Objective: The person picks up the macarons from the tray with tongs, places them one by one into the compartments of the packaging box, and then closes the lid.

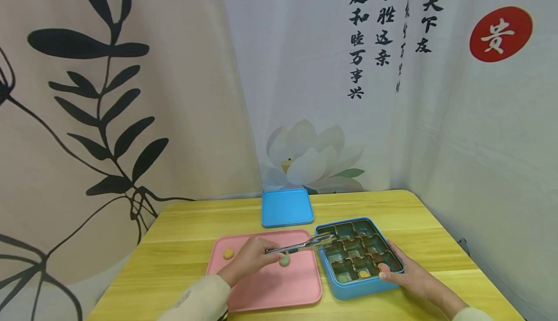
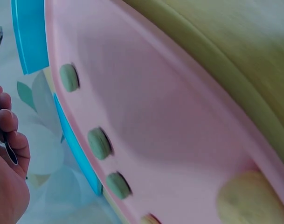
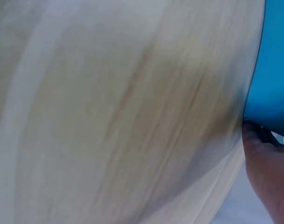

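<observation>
My left hand point(image 1: 255, 260) grips metal tongs point(image 1: 305, 244) above the pink tray point(image 1: 279, 289). The tongs' far end reaches over the left side of a blue box point(image 1: 357, 289) with a brown divided insert; nothing can be made out between the tips. My right hand point(image 1: 414, 275) holds the box at its right side, thumb at the front rim. Compartments near the front hold a yellow piece point(image 1: 364, 273) and a green one point(image 1: 344, 277). On the tray in the left wrist view lie green macarons point(image 2: 100, 143) and a larger yellowish one point(image 2: 251, 200), partly cut off.
A flat blue lid point(image 1: 287, 208) lies behind the tray on the wooden table point(image 1: 174, 248). A printed curtain point(image 1: 196, 93) hangs behind the table. The table's right edge runs beyond the box.
</observation>
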### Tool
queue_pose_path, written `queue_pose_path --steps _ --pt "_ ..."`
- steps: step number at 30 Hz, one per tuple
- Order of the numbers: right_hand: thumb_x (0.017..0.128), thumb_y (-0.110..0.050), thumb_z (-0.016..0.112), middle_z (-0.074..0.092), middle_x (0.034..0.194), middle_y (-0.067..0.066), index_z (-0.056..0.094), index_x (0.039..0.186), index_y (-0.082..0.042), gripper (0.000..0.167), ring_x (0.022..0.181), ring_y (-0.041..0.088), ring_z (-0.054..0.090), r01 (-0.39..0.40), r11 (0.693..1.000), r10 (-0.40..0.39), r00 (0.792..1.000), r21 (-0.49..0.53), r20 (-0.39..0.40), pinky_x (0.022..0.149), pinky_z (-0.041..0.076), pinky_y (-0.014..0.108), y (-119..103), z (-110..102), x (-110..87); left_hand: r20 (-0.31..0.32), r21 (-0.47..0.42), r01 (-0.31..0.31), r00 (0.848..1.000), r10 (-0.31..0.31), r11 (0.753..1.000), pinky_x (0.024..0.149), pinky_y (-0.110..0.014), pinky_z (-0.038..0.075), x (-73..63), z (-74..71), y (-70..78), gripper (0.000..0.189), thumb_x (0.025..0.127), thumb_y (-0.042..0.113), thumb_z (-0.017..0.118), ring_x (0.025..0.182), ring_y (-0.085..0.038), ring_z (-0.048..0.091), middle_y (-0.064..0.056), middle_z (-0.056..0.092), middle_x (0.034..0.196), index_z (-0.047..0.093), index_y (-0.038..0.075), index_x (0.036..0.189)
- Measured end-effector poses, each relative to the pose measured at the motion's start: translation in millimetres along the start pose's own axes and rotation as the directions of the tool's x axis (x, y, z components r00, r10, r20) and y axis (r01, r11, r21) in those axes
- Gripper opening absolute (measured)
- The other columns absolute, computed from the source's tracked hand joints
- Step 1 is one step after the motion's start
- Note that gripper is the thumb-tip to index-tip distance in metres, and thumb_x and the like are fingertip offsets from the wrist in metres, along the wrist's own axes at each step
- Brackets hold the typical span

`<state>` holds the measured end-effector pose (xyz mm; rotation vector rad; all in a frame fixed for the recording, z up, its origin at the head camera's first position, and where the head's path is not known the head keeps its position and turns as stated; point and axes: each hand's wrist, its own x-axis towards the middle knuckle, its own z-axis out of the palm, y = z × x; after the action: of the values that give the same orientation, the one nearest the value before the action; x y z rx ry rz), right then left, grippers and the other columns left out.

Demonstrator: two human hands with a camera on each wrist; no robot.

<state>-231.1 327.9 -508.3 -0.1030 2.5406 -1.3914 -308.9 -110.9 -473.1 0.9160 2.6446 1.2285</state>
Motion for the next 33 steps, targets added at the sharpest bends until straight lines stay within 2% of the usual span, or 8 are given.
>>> queue_pose_path --steps 2,5,10,19,27,33 --pt "0.095 -0.035 0.067 0.001 0.157 0.036 -0.004 0.159 -0.007 0.1 0.137 0.057 0.023 0.0 1.0 0.0 1.0 -0.002 0.001 0.098 0.032 0.069 -0.1 -0.1 -0.3 -0.005 0.031 0.0 1.0 0.0 1.0 0.046 -0.021 0.03 3.9 3.3 2.4 0.015 0.09 0.029 0.074 0.054 -0.002 0.038 0.003 0.07 0.072 0.08 0.016 0.092" --pt "0.095 -0.036 0.067 0.0 0.158 0.035 -0.005 0.158 -0.007 0.099 0.14 0.058 0.008 0.004 1.0 -0.004 1.0 -0.002 0.004 0.099 0.03 0.07 -0.3 -0.5 -0.4 -0.01 0.064 -0.003 1.0 0.004 0.998 0.049 -0.021 0.036 8.0 6.5 5.2 0.017 0.09 0.032 0.074 0.058 -0.002 0.045 0.002 0.073 0.078 0.08 0.016 0.09" --pt "0.095 -0.036 0.067 0.0 0.157 0.035 -0.004 0.158 -0.006 0.1 0.139 0.058 0.009 0.006 1.0 -0.006 1.0 0.002 0.002 0.098 0.031 0.07 -1.5 0.0 -1.1 -0.005 0.059 -0.017 1.0 0.017 0.998 0.055 -0.021 0.044 11.2 8.8 8.7 0.013 0.09 0.026 0.075 0.063 -0.001 0.052 0.002 0.074 0.078 0.08 0.015 0.091" --pt "0.095 -0.035 0.068 0.001 0.157 0.035 -0.004 0.158 -0.006 0.1 0.14 0.058 0.008 0.011 1.0 -0.011 1.0 -0.002 -0.004 0.099 0.03 0.07 -0.2 -0.1 -0.4 -0.014 0.048 -0.029 0.999 0.029 0.998 0.052 -0.021 0.041 11.3 8.7 8.2 0.011 0.089 0.029 0.075 0.061 0.0 0.051 0.002 0.074 0.078 0.079 0.019 0.092" --pt "0.094 -0.035 0.068 0.0 0.157 0.035 -0.004 0.158 -0.006 0.101 0.14 0.058 0.007 0.002 1.0 -0.002 1.0 -0.02 0.001 0.099 0.03 0.071 -0.7 -0.3 0.3 -0.026 0.069 0.041 0.999 -0.039 0.997 0.048 -0.022 0.036 9.1 6.0 7.1 0.009 0.087 0.031 0.077 0.057 -0.003 0.046 0.01 0.072 0.078 0.079 0.024 0.093" --pt "0.095 -0.035 0.067 0.0 0.157 0.036 -0.004 0.158 -0.006 0.1 0.139 0.059 0.011 0.005 1.0 -0.005 1.0 -0.013 0.003 0.098 0.031 0.07 -1.1 -0.3 -0.1 -0.048 0.073 0.069 0.997 -0.066 0.995 0.051 -0.024 0.043 6.3 -2.6 6.6 0.016 0.084 0.034 0.079 0.06 -0.006 0.05 0.014 0.066 0.075 0.077 0.023 0.096"
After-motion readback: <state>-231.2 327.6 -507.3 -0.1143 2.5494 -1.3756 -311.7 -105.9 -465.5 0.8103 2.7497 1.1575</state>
